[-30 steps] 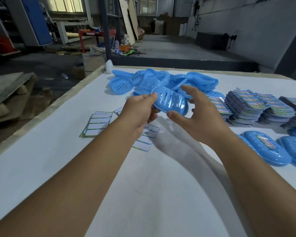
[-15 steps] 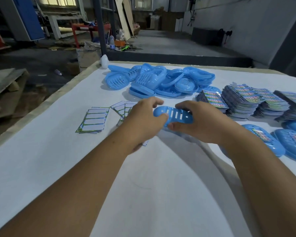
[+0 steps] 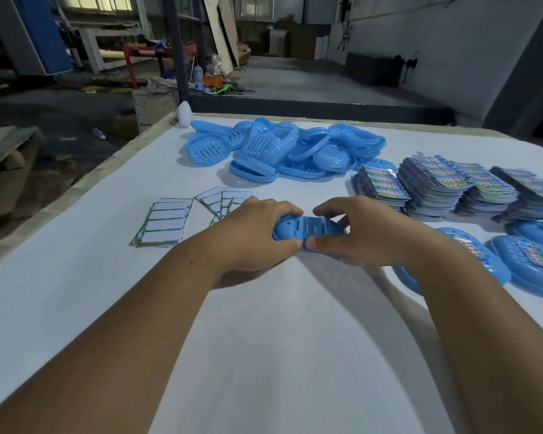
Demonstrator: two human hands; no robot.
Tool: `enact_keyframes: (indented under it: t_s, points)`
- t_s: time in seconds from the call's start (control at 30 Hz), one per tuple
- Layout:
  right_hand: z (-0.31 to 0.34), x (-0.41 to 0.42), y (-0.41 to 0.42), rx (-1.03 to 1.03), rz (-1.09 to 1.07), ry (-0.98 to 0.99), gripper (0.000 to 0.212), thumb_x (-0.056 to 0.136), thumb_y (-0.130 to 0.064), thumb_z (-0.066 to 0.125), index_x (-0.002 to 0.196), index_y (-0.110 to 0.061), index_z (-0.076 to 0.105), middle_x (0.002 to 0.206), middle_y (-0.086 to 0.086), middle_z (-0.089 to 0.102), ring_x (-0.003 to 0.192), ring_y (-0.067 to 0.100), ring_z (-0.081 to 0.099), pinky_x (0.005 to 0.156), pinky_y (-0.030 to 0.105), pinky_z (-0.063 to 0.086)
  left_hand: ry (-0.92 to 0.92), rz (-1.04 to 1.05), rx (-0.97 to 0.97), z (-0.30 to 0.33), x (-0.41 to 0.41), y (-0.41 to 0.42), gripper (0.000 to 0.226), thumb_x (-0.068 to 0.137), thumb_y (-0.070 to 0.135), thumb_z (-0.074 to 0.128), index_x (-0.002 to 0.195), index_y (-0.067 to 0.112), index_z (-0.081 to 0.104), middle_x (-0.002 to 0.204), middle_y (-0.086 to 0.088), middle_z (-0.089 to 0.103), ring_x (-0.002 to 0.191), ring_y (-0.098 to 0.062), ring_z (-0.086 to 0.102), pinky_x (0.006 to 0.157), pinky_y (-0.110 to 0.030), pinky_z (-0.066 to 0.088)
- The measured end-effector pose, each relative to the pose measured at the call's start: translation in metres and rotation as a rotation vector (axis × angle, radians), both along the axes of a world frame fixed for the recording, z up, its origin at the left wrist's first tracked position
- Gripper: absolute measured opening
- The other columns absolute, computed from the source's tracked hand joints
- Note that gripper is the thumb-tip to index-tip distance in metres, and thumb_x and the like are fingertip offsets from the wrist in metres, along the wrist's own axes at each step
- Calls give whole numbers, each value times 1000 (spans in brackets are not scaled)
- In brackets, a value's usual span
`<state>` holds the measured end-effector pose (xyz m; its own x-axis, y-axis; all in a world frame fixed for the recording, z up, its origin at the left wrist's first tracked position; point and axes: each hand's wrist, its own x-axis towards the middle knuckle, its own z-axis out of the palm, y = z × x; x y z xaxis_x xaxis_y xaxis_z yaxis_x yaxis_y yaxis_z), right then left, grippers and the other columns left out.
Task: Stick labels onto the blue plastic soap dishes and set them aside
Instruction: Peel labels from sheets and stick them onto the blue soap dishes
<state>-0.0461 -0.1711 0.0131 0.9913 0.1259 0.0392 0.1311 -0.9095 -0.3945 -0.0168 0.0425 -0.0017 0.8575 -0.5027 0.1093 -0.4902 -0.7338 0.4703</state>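
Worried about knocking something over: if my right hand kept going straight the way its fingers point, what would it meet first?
The right hand points leftward across the held soap dish, so it would probably meet the left hand first; their thumbs nearly touch already. Depth is uncertain.

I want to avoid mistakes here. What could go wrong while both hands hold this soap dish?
The soap dish sits between the left hand and right hand, directly by the loose label sheets; a sweep could scatter them. The labelled dishes lie under the right forearm and might get knocked.
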Motion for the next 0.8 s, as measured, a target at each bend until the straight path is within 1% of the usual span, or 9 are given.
enact_keyframes:
  t_s: [0.13,0.2,0.33,0.4,0.47,0.5,0.6,0.7,0.8]
  points:
    - [5,5,-13,35,-224,-233,48,86,-54,71,125,-25,67,114,-7,64,100,17,59,82,29,40,-48,-3,78,-1,3,1,57,89,54,62,142,43,46,130,14,55,125,-11,38,98,-31,36]
    - [8,8,-19,23,-347,-370,38,91,-37,69,123,-17,68,123,7,63,110,30,59,88,36,45,-44,-3,88,0,3,0,57,89,55,62,142,44,45,129,15,55,124,-10,37,98,-32,36]
    - [7,10,-31,-29,-504,-242,54,94,-24,62,146,-17,49,145,10,53,131,34,50,98,45,44,-25,5,84,1,3,0,57,87,55,64,141,46,46,115,15,48,115,-5,37,93,-29,35]
    - [4,11,-33,-58,-554,-163,38,93,-18,59,130,-21,58,132,8,60,120,35,55,86,42,45,-20,10,80,1,4,0,58,86,58,64,141,46,46,111,16,44,114,-5,38,92,-29,35]
    - [3,11,-34,-80,-575,-161,16,90,-13,53,90,-25,63,103,7,62,95,35,55,71,35,42,-24,17,79,2,4,0,58,86,61,63,140,47,47,112,17,44,117,-5,39,92,-29,35]
    - [3,12,-35,-87,-582,-182,18,90,-12,52,80,-22,63,93,6,63,86,34,54,66,33,40,-28,21,78,2,4,-1,58,85,62,63,139,47,47,113,17,44,117,-5,39,92,-29,35]
    - [3,11,-37,-96,-605,-264,23,89,-11,52,77,-20,70,80,3,66,75,33,55,58,29,36,-40,31,65,1,4,-2,56,84,65,62,136,47,50,113,18,44,112,-4,37,90,-29,33]
    - [2,14,-38,-78,-648,-282,23,86,-5,46,64,-11,52,66,3,52,59,29,43,52,27,26,-61,44,39,0,6,-2,53,83,67,61,132,48,53,116,18,48,114,-4,38,90,-30,34]
    - [4,16,-39,-28,-688,-355,28,92,-12,47,65,-11,48,67,6,52,64,34,46,51,28,25,-97,83,-10,-1,6,-4,48,85,67,61,127,45,57,109,19,48,112,-5,43,88,-30,37]
